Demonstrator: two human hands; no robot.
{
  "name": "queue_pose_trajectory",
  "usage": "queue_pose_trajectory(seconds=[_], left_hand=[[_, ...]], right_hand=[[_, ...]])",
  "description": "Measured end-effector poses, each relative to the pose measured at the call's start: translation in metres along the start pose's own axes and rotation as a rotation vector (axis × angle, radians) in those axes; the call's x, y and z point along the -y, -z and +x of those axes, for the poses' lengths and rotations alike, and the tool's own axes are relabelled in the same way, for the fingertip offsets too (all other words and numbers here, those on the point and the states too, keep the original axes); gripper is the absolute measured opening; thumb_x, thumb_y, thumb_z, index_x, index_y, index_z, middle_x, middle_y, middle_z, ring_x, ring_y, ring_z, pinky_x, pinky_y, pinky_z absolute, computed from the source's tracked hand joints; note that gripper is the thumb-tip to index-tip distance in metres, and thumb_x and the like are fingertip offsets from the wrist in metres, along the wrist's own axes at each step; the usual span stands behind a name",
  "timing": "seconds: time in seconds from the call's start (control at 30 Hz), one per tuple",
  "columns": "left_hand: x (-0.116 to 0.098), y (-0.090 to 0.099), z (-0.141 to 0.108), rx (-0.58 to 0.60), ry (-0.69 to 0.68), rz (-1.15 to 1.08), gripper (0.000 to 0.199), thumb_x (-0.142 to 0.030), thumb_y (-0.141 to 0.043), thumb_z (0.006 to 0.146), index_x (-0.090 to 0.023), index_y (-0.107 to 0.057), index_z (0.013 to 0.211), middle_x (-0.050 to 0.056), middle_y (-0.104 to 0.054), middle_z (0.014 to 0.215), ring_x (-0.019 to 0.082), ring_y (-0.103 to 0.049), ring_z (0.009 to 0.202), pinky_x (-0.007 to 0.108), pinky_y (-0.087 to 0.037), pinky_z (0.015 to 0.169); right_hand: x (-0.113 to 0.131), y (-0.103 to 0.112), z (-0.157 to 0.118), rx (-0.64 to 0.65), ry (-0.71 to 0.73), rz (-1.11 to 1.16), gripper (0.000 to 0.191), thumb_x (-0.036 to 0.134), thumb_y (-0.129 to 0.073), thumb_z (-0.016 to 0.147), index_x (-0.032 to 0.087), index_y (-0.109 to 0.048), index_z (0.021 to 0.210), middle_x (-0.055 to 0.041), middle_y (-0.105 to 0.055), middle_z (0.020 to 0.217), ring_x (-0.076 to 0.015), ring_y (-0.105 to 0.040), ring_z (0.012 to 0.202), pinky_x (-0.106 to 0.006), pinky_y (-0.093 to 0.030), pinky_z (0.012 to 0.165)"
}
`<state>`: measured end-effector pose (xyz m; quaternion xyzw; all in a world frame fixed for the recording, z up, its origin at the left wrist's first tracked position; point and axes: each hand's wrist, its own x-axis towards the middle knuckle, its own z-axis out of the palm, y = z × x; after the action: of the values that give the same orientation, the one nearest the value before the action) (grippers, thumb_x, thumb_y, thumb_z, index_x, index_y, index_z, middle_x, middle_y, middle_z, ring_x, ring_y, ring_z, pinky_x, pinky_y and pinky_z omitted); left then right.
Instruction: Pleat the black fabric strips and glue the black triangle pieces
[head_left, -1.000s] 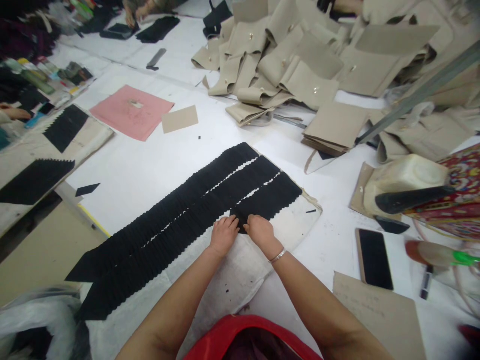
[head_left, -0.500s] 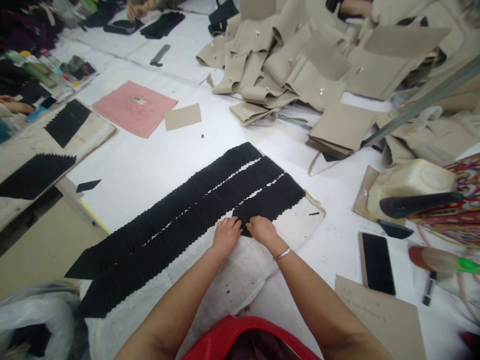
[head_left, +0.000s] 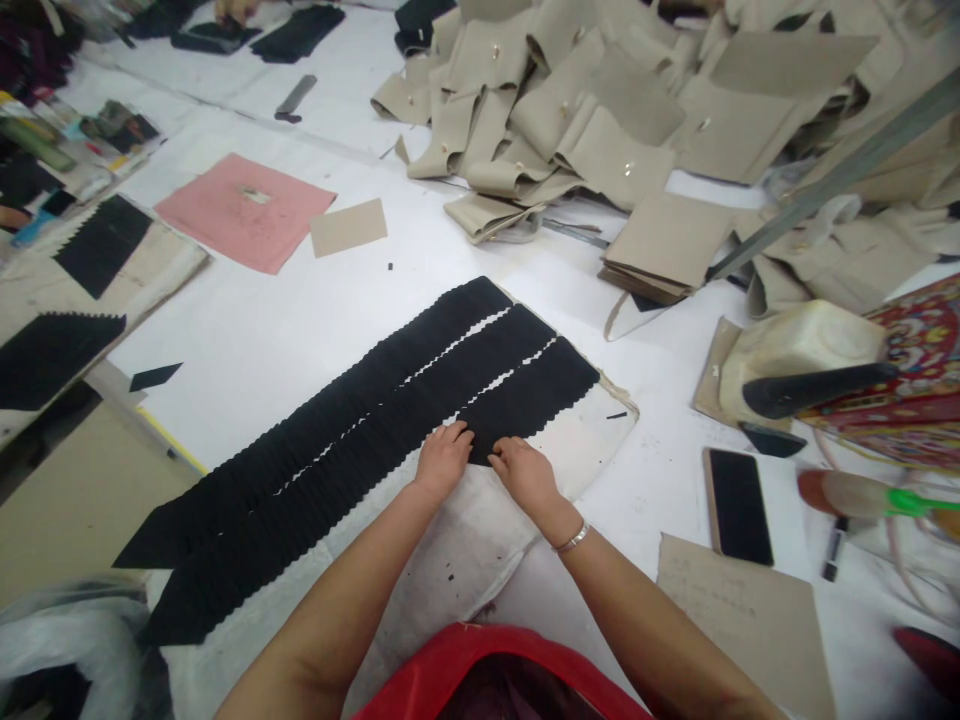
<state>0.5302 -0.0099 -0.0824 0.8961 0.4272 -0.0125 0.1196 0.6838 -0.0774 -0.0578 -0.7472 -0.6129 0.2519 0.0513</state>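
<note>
In the centre of the frame, the left hand [head_left: 445, 458] lies with its fingers bent together at the left end of the lowest black zigzag-edged piece [head_left: 482, 448]; the right hand [head_left: 525, 470] is just to its right, fingers curled inward with the tips at the piece's near edge; whether either hand pinches the material, I cannot tell. That piece ends the short third row [head_left: 551, 390] of overlapping black pieces, right of centre; two longer rows [head_left: 352, 400] run from there down to the lower left; all lie on a pale cloth-covered board [head_left: 375, 560]; a silver bracelet [head_left: 574, 537] circles the right wrist; a smartphone [head_left: 739, 507] lies at the lower right, touching a brown cardboard sheet [head_left: 750, 620]; snap-studded beige panels [head_left: 622, 165] heap up at the upper right; a pink sheet [head_left: 217, 220] lies at the upper left.
</note>
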Motion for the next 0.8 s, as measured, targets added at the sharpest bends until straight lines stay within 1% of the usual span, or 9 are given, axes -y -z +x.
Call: queue_pose_trajectory(seconds=[0.1,0.17,0.23,0.37,0.43,0.53,0.67,0.8], left_hand=[[0.002,0.005,0.005,0.025,-0.032,-0.006,0.032,-0.025,-0.047,0.086,-0.019,-0.055,0.116,0.007,-0.055,0.121,0.021,-0.051,0.101,0.034,-0.041,0.085],[0.004,0.009,0.009,0.051,-0.064,-0.012,0.031,-0.024,-0.047,0.086,-0.019,-0.055,0.115,0.007,-0.055,0.119,0.021,-0.051,0.101,0.034,-0.041,0.085],[0.006,0.011,0.012,0.069,-0.084,-0.018,0.03,-0.024,-0.047,0.085,-0.019,-0.056,0.113,0.007,-0.056,0.116,0.02,-0.052,0.099,0.033,-0.042,0.085],[0.007,0.011,0.013,0.066,-0.078,-0.037,0.028,-0.025,-0.046,0.086,-0.02,-0.057,0.112,0.007,-0.056,0.114,0.019,-0.053,0.097,0.032,-0.042,0.086],[0.006,0.008,0.013,0.052,-0.069,-0.048,0.029,-0.025,-0.045,0.086,-0.019,-0.057,0.112,0.007,-0.056,0.114,0.019,-0.052,0.098,0.032,-0.042,0.087],[0.005,0.006,0.012,0.038,-0.056,-0.052,0.029,-0.025,-0.046,0.086,-0.018,-0.057,0.112,0.008,-0.056,0.114,0.019,-0.051,0.098,0.033,-0.042,0.087],[0.005,0.005,0.012,0.033,-0.059,-0.039,0.03,-0.026,-0.047,0.086,-0.019,-0.057,0.114,0.007,-0.056,0.113,0.02,-0.051,0.098,0.033,-0.042,0.087],[0.003,0.005,0.012,0.033,-0.049,-0.045,0.031,-0.027,-0.048,0.085,-0.021,-0.057,0.114,0.008,-0.055,0.114,0.02,-0.051,0.099,0.034,-0.042,0.087]], right_hand=[[0.004,-0.012,-0.003,-0.021,-0.038,0.006,0.016,0.03,-0.051,0.086,0.019,-0.057,0.094,-0.0049,-0.062,0.091,-0.0152,-0.057,0.084,-0.024,-0.038,0.07],[0.005,-0.016,-0.002,-0.01,-0.059,0.0,0.015,0.031,-0.05,0.086,0.019,-0.057,0.089,-0.0047,-0.062,0.088,-0.0153,-0.057,0.082,-0.024,-0.037,0.069],[0.004,-0.015,-0.001,-0.007,-0.075,0.001,0.016,0.032,-0.049,0.087,0.019,-0.057,0.085,-0.0041,-0.062,0.085,-0.015,-0.058,0.08,-0.024,-0.037,0.068],[-0.001,-0.009,0.002,-0.068,-0.138,0.01,0.017,0.032,-0.047,0.088,0.018,-0.056,0.091,-0.0048,-0.062,0.09,-0.0146,-0.058,0.082,-0.024,-0.037,0.068],[-0.002,-0.007,0.003,-0.036,-0.156,0.005,0.018,0.033,-0.048,0.087,0.018,-0.057,0.09,-0.0051,-0.062,0.089,-0.0147,-0.058,0.081,-0.024,-0.036,0.067],[-0.004,-0.008,0.005,0.025,-0.16,0.002,0.02,0.034,-0.047,0.088,0.019,-0.058,0.084,-0.0045,-0.063,0.084,-0.0146,-0.058,0.078,-0.024,-0.035,0.065],[-0.005,-0.009,0.009,0.025,-0.181,-0.006,0.021,0.034,-0.045,0.088,0.018,-0.059,0.083,-0.0045,-0.065,0.084,-0.0148,-0.059,0.076,-0.024,-0.034,0.063],[-0.005,-0.006,0.011,0.052,-0.207,-0.009,0.021,0.033,-0.045,0.088,0.018,-0.06,0.085,-0.0051,-0.066,0.085,-0.0152,-0.06,0.077,-0.024,-0.035,0.063]])
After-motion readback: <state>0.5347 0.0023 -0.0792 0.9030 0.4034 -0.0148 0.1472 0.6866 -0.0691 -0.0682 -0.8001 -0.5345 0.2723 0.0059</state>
